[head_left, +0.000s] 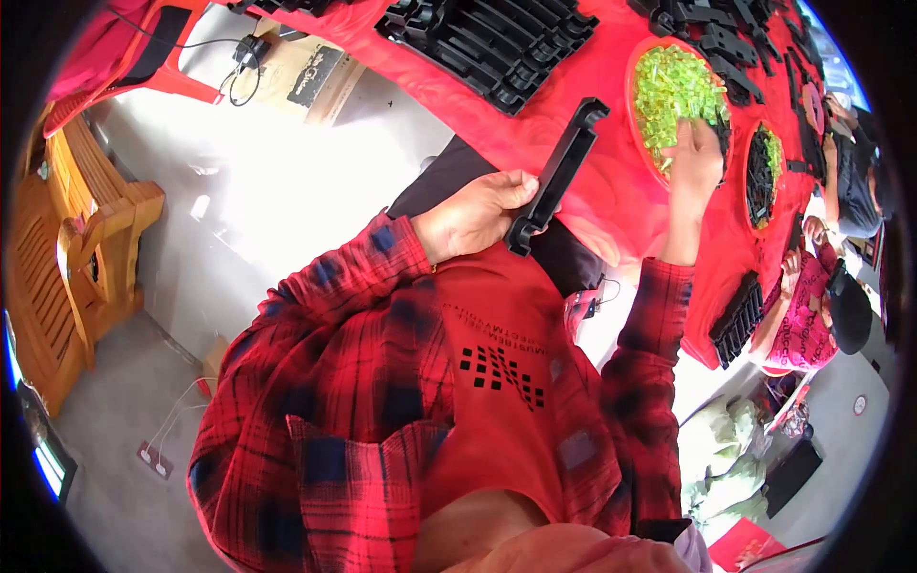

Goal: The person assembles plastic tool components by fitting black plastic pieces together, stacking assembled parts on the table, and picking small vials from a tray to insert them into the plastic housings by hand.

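Observation:
My left hand (482,212) is closed around a long black plastic strip-shaped part (564,172), with curved notches at its ends. The part is tilted above the near edge of the red-covered table. Over a round orange-rimmed tray (631,113) is my right hand (697,158), its fingers bent and pressed together among small translucent yellow-green pieces (673,84). The fingertips partly hide what they pinch. Some small black pieces lie in the tray, right beside that hand.
Rows of similar black parts (487,43) lie at the far side, with more black parts (731,57) heaped at far right. A second tray (750,205) holds black and green pieces. Another person (807,306) sits at the right. A wooden bench (81,248) stands left.

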Motion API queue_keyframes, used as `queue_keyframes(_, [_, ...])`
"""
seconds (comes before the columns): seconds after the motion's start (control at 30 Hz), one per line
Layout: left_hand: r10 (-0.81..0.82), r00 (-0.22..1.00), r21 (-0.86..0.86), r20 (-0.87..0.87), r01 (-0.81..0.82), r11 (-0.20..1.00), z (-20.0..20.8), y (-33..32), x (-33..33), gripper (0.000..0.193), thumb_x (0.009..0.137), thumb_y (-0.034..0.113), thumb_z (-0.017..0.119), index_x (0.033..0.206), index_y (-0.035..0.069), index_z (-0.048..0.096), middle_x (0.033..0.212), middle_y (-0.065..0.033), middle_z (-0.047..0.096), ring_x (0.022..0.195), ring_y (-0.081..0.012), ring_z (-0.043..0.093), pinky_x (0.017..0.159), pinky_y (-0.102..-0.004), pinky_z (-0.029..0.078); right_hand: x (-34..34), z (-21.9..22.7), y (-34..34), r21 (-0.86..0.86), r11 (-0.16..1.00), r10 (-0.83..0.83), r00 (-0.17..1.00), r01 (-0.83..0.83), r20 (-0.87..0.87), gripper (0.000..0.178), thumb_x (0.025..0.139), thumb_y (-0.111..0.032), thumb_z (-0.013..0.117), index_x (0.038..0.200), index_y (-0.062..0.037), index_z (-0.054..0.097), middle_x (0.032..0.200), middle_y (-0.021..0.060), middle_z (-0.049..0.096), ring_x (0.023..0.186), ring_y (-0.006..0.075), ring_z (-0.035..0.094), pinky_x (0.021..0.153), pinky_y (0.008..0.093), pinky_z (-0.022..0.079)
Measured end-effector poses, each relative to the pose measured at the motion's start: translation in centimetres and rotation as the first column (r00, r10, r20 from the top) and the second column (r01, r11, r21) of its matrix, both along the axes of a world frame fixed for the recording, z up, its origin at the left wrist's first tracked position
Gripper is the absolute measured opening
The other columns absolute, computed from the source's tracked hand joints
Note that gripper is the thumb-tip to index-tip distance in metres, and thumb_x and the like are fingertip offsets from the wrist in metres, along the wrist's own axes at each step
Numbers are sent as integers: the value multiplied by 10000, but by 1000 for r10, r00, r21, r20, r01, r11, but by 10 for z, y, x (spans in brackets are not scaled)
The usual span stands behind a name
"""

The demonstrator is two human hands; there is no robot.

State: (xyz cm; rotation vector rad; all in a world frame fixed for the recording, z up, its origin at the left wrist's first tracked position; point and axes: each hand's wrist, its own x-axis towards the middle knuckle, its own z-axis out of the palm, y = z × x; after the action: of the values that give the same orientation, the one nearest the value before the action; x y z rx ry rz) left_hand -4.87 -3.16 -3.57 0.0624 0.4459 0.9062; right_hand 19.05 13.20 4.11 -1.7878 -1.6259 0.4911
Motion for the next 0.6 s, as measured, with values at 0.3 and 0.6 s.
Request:
queue_keyframes(0.3, [46,999,89,-2,-46,995,33,14,-4,218,1013,228,545,1131,48,580,1044,-50,635,958,-174,633,875,-335,533,-79,53,-94,149,823,529,835,-548,150,425,787,-67,733,1190,-31,603,1066,135,563,905,230,587,801,361,466])
queue_keyframes(0.6, [88,969,84,-230,-71,994,44,21,6,158,1002,234,584,1058,88,564,940,1,606,868,-113,604,787,-276,498,-85,41,-111,-95,864,495,801,-494,337,676,709,-87,747,1321,-33,465,1144,168,471,1064,360,488,929,461,346])
